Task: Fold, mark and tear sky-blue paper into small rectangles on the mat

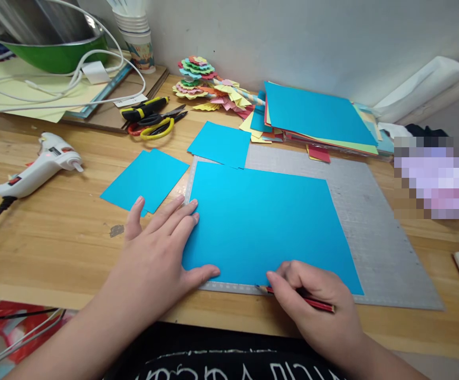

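A large blue paper sheet (265, 224) lies on a grey cutting mat (375, 232) on the wooden table. My left hand (160, 250) rests flat with fingers spread, pressing the sheet's left edge and lower left corner. My right hand (316, 306) is closed round a red pencil (308, 301), whose tip touches the sheet's near edge above the mat's ruler strip. Two smaller blue pieces lie beyond: one (146, 179) to the left on the table, another (219, 143) at the mat's far corner.
A white glue gun (39, 163) lies at the left. Scissors and a yellow cutter (152, 119) sit behind, by folded paper flowers (200, 79). A stack of coloured paper (316, 116) stands at the back. A green bowl (51, 53), cables and paper cups (136, 37) fill the far left.
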Demonstrator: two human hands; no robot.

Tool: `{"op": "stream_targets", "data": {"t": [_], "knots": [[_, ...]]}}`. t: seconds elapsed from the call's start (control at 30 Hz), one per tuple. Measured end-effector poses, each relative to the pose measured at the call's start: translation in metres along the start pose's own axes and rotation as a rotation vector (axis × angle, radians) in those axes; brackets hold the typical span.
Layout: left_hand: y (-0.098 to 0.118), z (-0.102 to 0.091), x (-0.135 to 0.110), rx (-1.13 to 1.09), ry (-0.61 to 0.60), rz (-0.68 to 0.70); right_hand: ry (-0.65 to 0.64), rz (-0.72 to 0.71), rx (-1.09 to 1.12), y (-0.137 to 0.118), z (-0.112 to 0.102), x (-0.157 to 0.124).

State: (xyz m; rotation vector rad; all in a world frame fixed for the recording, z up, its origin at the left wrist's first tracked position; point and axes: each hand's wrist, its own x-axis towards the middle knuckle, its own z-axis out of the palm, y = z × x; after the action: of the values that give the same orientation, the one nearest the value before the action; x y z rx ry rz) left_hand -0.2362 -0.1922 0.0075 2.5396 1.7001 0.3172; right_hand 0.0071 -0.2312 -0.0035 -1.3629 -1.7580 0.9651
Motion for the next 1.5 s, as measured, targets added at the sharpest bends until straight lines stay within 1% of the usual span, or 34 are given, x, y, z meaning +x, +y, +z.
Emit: {"op": "stream_targets", "data": {"t": [0.13,0.33,0.47,0.63,0.87,1.0,1.17,1.3,1.4,1.5], "knots": [[0.0009,0.0005,-0.0001,-0.007,0.006,-0.005,0.004,-0.027,0.002,0.0021,0.003,0.001],[0.0011,0.0007,0.0,-0.005,0.005,-0.003,-0.003,-0.048,-0.029,0.0,0.0018,0.0026],[0.0014,0.0001,-0.0001,0.009,0.001,-0.007,-0.029,-0.06,-0.045,-0.0001,0.0012,0.0029],[0.0018,0.0002,0.0002,0.017,-0.003,0.007,-0.02,-0.025,-0.026,0.0004,0.0022,0.0026],[0.0011,-0.0002,0.0001,0.021,-0.008,0.011,-0.035,-0.049,-0.059,0.0001,0.0013,0.0015],[0.0006,0.0004,-0.0002,0.013,-0.005,0.012,-0.008,-0.04,-0.054,0.0001,0.0017,0.0012],[0.0015,-0.0006,0.0002,-0.016,-0.001,-0.003,-0.04,-0.046,-0.063,-0.0003,0.0016,0.0026],[0.0022,-0.0014,0.0004,-0.027,0.006,-0.009,-0.018,-0.023,-0.057,-0.0018,0.0008,0.0031],[0.0024,-0.0015,0.0007,-0.043,0.015,-0.014,-0.038,-0.041,-0.071,-0.0016,0.0007,0.0027],[0.0021,-0.0015,0.0006,-0.052,0.015,-0.021,-0.039,-0.02,-0.073,-0.0009,0.0014,0.0021]]}}
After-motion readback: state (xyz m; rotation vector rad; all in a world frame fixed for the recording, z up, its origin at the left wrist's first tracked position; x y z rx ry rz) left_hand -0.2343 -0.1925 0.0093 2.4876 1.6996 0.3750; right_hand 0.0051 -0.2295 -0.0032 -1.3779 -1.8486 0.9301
